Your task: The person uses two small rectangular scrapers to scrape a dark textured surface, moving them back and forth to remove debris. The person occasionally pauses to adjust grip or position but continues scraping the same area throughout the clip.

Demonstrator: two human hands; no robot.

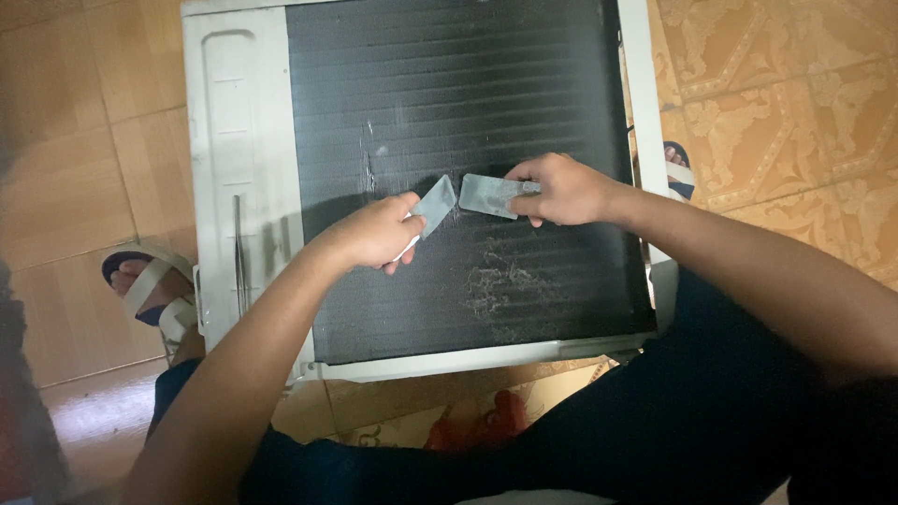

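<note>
A white air-conditioner unit (234,178) lies flat on the floor with its dark finned coil (449,93) facing up. My left hand (374,232) grips a small grey flat scraper (435,204) tilted against the fins. My right hand (561,190) holds a second grey flat card-like scraper (486,194) just to the right of the first; their tips nearly meet over the coil's middle. A patch of grey dust and lint (496,281) lies on the fins below my right hand.
Patterned orange floor tiles (795,112) surround the unit. My sandalled left foot (150,285) rests beside the unit's left edge, and part of another sandalled foot (675,168) shows at its right edge. My dark-trousered legs (711,411) fill the lower frame.
</note>
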